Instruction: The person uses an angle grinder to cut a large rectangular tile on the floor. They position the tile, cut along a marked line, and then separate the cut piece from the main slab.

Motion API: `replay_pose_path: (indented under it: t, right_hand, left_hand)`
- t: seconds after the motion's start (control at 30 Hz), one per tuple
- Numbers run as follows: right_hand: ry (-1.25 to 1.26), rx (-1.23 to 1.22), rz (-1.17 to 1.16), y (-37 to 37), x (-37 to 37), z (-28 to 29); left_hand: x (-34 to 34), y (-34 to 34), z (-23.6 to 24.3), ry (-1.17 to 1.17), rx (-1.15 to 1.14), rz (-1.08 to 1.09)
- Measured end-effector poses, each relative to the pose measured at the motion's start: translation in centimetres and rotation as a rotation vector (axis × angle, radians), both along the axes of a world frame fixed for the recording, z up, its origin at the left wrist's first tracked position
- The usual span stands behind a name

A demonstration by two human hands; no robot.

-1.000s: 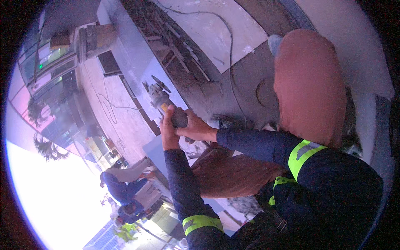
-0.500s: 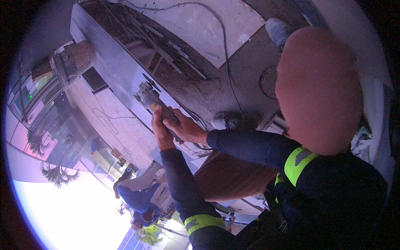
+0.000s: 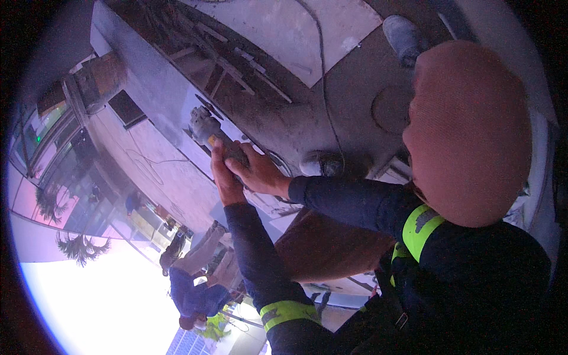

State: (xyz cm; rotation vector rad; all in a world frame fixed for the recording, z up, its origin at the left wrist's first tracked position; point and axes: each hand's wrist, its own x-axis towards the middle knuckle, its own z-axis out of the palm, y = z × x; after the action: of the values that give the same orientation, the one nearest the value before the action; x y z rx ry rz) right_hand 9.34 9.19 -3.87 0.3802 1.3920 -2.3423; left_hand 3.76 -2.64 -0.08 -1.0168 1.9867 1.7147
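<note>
Both my hands hold a grey angle grinder (image 3: 205,126) with a yellow mark on its body. My left hand (image 3: 222,179) wraps the body just behind the gear head. Around the rear of the body, my right hand (image 3: 264,173) closes beside the left. A thin dark disc (image 3: 208,107) shows almost edge-on at the tool's far end. It lies over the border of a long pale panel (image 3: 151,74); whether it touches cannot be told. The trigger is hidden under my fingers.
My brown-trousered knee (image 3: 473,136) fills the right side. Loose strips (image 3: 251,68) lie beyond the panel, near a pale board (image 3: 296,35) crossed by a cable (image 3: 322,77). My shoes (image 3: 405,38) rest on the floor. A co-worker (image 3: 198,293) bends over at lower left.
In the picture, the grinder and my hands have shifted slightly up and left, while my knee has shifted right. The co-worker's posture has changed. My grip is the same.
</note>
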Motion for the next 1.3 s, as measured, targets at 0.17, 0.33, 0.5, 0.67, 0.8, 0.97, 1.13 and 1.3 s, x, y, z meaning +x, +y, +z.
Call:
replay_pose_path:
  t: [0.17,0.33,0.5,0.67,0.8,0.97,1.13,1.3]
  right_hand:
    - [-0.042,-0.026,-0.004,-0.5,0.2,-0.4]
    - [0.024,-0.021,-0.054,-0.6,-0.2,-1.1]
    - [-0.084,-0.055,0.003,-0.2,-0.6,-0.7]
    - [-0.027,-0.047,-0.019,0.1,-0.6,-1.1]
    - [0.011,-0.02,-0.014,-0.2,-0.6,-1.7]
    - [-0.022,-0.056,-0.012,-0.7,-0.5,-1.9]
    - [0.124,0.0,-0.026,-0.6,-0.4,-2.0]
    - [-0.077,-0.095,0.03,-0.2,-0.6,-1.3]
  left_hand:
    - [0.1,0.6,-0.1,0.021,-0.008,-0.007]
    - [-0.2,1.0,-0.2,0.013,0.009,0.003]
    - [-0.5,1.2,-0.3,0.0,0.001,0.004]
    - [-0.6,1.6,-0.7,0.04,-0.025,0.014]
    - [-0.5,1.6,-0.7,0.039,-0.011,0.011]
    - [-0.5,0.3,-0.9,-0.018,-0.025,-0.016]
    - [-0.4,-0.7,-1.4,-0.015,0.024,-0.023]
    - [0.0,0.4,-0.9,0.003,-0.014,-0.002]
